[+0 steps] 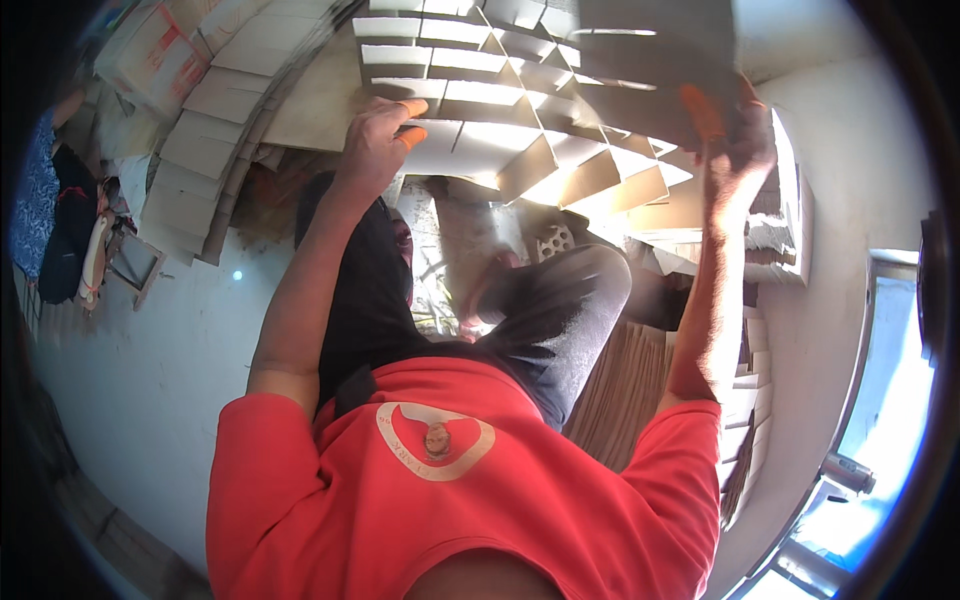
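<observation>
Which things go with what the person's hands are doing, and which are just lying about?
With the hands, it seems:
- pale cardboard grid of crossed strips, near the left hand
- blurred grey flat sheet, at the right hand
- orange finger covers

Probably just lying about:
- white-and-red cardboard box
- stacked brown cardboard sheets, perhaps spares

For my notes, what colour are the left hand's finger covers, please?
The finger covers are orange; see head view.

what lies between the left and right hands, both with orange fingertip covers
In the head view: a pale interlocked cardboard grid, then a flat grey sheet at the right hand.
</observation>
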Available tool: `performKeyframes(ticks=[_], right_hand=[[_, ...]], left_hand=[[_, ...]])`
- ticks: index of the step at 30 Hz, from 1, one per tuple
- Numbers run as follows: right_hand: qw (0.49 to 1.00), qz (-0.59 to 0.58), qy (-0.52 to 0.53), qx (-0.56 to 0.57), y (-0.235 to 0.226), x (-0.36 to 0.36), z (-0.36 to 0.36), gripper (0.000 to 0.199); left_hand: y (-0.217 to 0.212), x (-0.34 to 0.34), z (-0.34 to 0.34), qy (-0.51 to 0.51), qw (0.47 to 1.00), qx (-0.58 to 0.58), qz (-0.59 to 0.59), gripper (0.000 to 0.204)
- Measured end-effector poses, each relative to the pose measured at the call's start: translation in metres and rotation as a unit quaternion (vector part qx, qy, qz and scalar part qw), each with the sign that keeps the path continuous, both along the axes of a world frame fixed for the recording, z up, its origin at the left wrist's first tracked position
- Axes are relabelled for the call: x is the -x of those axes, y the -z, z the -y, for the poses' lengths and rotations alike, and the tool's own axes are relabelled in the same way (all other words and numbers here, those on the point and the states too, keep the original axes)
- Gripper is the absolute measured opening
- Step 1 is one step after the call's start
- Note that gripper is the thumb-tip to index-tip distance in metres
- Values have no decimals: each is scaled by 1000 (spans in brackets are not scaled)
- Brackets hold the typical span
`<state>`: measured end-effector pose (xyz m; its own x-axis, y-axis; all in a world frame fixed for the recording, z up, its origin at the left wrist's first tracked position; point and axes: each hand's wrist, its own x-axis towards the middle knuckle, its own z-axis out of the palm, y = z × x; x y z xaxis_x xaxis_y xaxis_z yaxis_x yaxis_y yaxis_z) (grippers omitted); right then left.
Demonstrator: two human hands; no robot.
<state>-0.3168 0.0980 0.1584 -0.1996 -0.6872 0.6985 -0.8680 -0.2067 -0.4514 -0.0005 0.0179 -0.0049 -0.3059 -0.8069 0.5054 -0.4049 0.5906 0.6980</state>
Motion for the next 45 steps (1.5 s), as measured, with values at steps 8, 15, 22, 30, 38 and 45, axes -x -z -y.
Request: performKeyframes(ticks=[8,15,22,30,38,45], right_hand=[[987,-24,-156,-42,21,-55,28,55],[979,57,-113,-162,16,-85,33,53],[980,51,-131,-139,16,-90,35,50],[961,60,-129,-236,37,-100,38,56],[969,7,-158,-191,36,-105,47,57],[954,43,-157,-252,36,-109,44,57]], left_hand=[[5,3,5,26,1000,5,-8,21],[8,3,4,14,999,-36,-35,20],[10,2,5,6,998,-51,-37,19],[6,3,6,32,998,-46,-41,20],[7,7,10,23,998,-39,-42,21],[7,6,8,29,996,-64,-61,21]])
